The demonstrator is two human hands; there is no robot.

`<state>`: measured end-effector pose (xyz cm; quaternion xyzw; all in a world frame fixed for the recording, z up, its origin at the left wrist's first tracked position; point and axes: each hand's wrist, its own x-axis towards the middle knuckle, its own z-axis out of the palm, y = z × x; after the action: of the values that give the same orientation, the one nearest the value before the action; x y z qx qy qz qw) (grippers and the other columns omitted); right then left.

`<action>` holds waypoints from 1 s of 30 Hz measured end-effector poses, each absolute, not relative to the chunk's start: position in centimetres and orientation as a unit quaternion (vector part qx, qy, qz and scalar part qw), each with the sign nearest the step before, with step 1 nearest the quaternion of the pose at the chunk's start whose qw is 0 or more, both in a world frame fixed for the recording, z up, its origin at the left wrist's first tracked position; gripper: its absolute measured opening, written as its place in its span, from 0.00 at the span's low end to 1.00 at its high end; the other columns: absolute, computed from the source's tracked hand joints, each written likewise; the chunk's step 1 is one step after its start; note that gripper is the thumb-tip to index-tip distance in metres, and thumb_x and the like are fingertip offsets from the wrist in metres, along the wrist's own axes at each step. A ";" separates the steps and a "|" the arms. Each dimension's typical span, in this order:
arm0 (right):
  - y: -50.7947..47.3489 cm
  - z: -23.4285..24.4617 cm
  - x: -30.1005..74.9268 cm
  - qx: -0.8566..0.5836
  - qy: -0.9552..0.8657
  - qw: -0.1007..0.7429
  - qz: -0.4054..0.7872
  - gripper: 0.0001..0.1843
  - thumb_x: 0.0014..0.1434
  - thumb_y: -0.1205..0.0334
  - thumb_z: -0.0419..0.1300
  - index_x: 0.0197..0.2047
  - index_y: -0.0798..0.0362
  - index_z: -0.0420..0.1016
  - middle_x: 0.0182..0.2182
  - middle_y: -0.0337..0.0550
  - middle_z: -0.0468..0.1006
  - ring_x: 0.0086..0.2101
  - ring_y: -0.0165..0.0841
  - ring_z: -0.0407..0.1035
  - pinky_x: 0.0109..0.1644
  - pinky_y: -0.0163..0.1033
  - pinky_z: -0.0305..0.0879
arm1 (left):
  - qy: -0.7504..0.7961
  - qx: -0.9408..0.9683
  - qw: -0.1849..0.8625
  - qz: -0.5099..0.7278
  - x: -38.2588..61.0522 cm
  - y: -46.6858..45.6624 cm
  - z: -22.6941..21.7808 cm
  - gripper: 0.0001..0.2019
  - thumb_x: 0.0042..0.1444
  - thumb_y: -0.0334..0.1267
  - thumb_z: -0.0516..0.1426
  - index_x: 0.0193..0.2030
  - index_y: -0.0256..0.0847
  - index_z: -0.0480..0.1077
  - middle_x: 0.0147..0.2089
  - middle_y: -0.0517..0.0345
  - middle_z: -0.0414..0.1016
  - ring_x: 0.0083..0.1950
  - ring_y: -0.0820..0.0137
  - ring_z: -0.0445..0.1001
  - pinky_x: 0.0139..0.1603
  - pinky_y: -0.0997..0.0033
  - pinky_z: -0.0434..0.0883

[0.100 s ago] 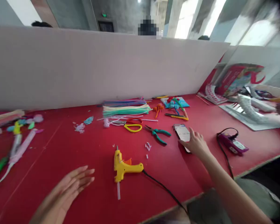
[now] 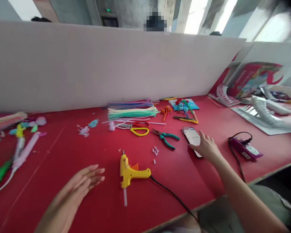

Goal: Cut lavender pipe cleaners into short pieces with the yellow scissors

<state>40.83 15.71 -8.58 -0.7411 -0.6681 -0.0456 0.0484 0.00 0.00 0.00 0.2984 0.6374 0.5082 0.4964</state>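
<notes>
My left hand [image 2: 83, 183] hovers over the red table at the lower left, fingers stretched out, holding nothing. To its right lies a yellow hot glue gun [image 2: 133, 173], with a clear glue stick poking from its back end and a black cord. My right hand [image 2: 207, 147] is at the right edge of a smartphone [image 2: 193, 139], its thumb and fingers spread apart. The phone lies on the table with its screen lit; whether the fingertips touch it I cannot tell. Teal-handled pliers [image 2: 167, 137] and yellow-and-red scissors [image 2: 139, 130] lie to the left of the phone.
Bundles of pipe cleaners [image 2: 132, 111] lie by the white partition [image 2: 111, 64]. Small pink scraps [image 2: 155, 150] are near the pliers. A purple device [image 2: 246, 149] with a black cable sits at right. Another glue gun [image 2: 20, 150] and craft bits lie far left. A co-worker's hand shows at the right edge.
My left hand has shifted slightly right, closer to the glue gun. The whole view has moved a little; my right hand stays beside the phone.
</notes>
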 end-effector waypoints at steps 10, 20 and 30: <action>16.1 -8.8 42.0 -0.739 -0.669 0.081 -0.027 0.41 0.42 0.45 0.51 0.57 0.53 0.43 0.44 0.48 0.64 0.42 0.43 0.56 0.38 0.41 0.55 | 0.594 0.388 0.546 0.445 2.5 4.0 1.1 0.17 0.50 0.40 0.50 0.46 0.37 0.62 0.45 0.48 0.69 0.46 0.62 0.67 0.50 0.59 0.61; 15.9 -6.3 36.4 -0.624 -0.770 0.131 -0.016 0.33 0.49 0.44 0.46 0.55 0.53 0.49 0.50 0.51 0.58 0.47 0.41 0.53 0.45 0.43 0.53 | 0.628 0.353 0.528 0.449 0.1 3.0 -0.7 0.18 0.50 0.41 0.50 0.48 0.39 0.61 0.47 0.49 0.67 0.48 0.62 0.65 0.51 0.60 0.61; 17.5 -7.3 29.6 -0.552 -0.831 0.072 -0.009 0.27 0.50 0.59 0.50 0.54 0.55 0.51 0.41 0.49 0.66 0.43 0.38 0.57 0.43 0.39 0.52 | 0.567 0.441 0.505 0.478 1.9 7.0 0.6 0.14 0.51 0.39 0.48 0.43 0.37 0.62 0.42 0.49 0.69 0.43 0.65 0.68 0.49 0.61 0.60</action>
<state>29.56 17.50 -7.28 -0.5517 -0.8308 -0.0094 0.0725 1.92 7.02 0.57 0.4414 0.5671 0.4783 0.5048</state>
